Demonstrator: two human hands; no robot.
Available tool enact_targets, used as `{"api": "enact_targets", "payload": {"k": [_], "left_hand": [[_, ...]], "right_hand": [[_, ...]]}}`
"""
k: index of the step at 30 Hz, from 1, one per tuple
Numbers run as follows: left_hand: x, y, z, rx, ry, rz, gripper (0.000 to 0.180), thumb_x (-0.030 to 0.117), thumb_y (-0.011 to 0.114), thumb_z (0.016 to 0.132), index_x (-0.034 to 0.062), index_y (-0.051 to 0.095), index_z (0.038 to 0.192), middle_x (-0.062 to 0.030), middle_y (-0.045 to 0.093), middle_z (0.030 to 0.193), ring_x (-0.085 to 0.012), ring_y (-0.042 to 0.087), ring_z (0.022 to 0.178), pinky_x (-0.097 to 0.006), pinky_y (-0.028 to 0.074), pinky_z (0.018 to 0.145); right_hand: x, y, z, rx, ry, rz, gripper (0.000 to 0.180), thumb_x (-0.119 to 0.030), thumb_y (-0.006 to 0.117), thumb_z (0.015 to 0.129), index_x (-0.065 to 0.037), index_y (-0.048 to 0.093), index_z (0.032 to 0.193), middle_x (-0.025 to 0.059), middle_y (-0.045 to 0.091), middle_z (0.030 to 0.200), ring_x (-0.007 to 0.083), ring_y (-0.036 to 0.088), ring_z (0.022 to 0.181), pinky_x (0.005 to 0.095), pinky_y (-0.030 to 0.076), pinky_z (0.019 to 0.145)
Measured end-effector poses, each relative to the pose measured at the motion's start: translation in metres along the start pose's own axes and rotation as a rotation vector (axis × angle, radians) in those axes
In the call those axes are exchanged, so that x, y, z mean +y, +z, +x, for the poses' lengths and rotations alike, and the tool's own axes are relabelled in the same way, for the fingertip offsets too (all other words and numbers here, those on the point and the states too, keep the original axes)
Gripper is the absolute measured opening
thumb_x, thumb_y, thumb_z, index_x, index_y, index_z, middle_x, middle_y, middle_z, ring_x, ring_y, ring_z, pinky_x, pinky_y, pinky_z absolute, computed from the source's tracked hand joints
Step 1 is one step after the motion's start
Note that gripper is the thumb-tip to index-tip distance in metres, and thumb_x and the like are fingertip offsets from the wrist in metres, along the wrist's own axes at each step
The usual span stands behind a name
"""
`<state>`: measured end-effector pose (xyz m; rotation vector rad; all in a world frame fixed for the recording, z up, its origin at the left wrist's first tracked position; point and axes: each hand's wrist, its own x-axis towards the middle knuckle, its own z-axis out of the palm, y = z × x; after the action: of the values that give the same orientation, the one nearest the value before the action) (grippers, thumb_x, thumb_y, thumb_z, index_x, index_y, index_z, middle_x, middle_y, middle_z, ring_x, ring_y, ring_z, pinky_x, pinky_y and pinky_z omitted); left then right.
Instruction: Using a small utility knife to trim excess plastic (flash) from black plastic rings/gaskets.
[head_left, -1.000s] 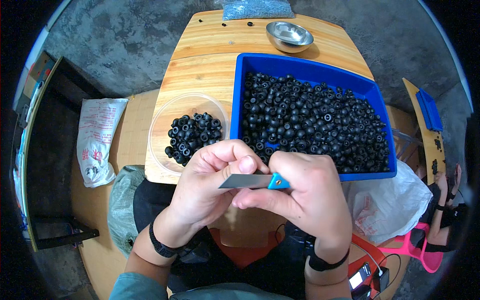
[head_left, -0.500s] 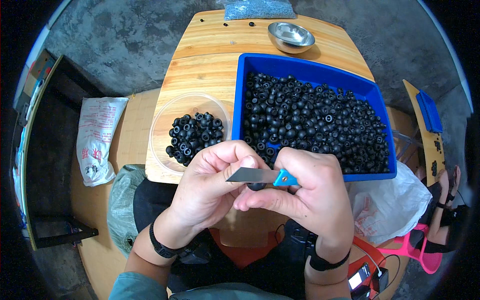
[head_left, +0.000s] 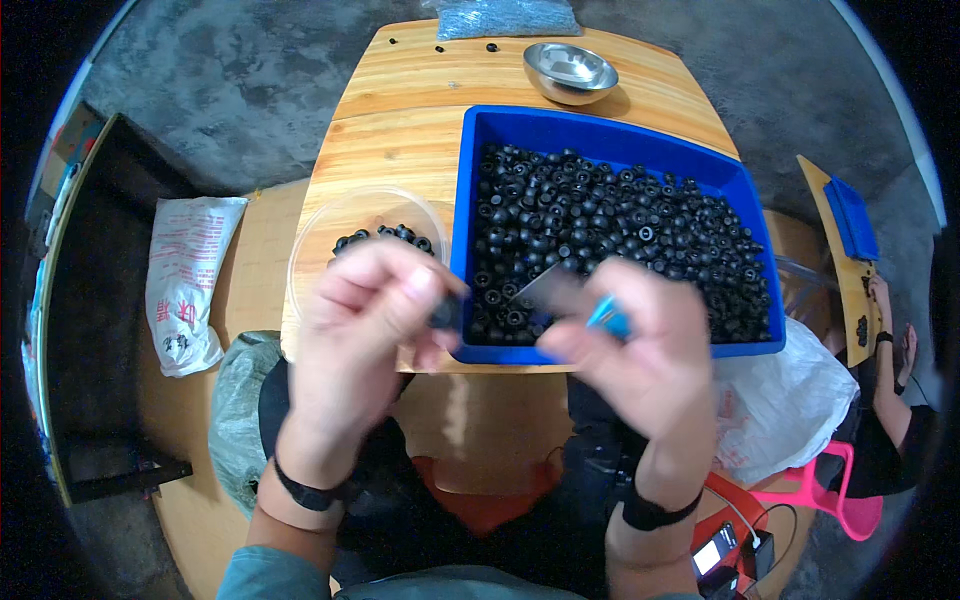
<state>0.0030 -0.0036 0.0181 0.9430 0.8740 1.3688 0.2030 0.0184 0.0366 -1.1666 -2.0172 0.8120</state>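
Fisheye head cam, dn @ table (head_left: 385, 130), close.

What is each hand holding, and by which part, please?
The left hand holds a black piece, grip blurred; the right hand, a knife by its blue handle.

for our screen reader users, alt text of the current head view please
A person's left hand holds a small black part and the right hand, blurred, a blue knife, at the near edge of a blue tray heaped with black parts. A clear round tub with more parts stands left of the tray on a wooden table.
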Motion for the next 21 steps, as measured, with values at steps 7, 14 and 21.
{"api": "enact_targets", "payload": {"k": [7,14,21], "left_hand": [[0.016,-0.039,0.021,0.124,0.273,1.178,0.013,0.009,0.065,0.079,-0.0042,0.065,0.080,-0.0081,0.062,0.069,-0.0114,0.053,0.056,-0.022,0.039,0.051],[0.009,-0.022,0.016,0.057,0.315,1.065,0.010,0.006,0.066,0.075,-0.0035,0.065,0.079,-0.0099,0.060,0.071,-0.0168,0.055,0.061,-0.026,0.041,0.054],[0.000,-0.014,0.012,-0.043,0.281,0.967,0.008,0.005,0.065,0.076,-0.0021,0.065,0.080,-0.0075,0.059,0.070,-0.0140,0.052,0.060,-0.025,0.040,0.053]], "right_hand": [[0.041,-0.009,0.002,0.122,0.307,-0.318,0.028,-0.024,0.071,0.071,-0.002,0.056,0.064,0.0162,0.055,0.058,0.0316,0.056,0.054,0.0389,0.043,0.052],[0.036,0.014,0.008,-0.090,0.314,-0.617,0.021,-0.022,0.072,0.066,-0.003,0.063,0.067,0.0170,0.061,0.066,0.0338,0.061,0.065,0.0416,0.049,0.063],[0.035,0.022,0.015,-0.024,0.288,-0.536,0.015,-0.017,0.070,0.068,-0.004,0.063,0.069,0.0161,0.063,0.069,0.0331,0.062,0.069,0.0415,0.050,0.066]]}}
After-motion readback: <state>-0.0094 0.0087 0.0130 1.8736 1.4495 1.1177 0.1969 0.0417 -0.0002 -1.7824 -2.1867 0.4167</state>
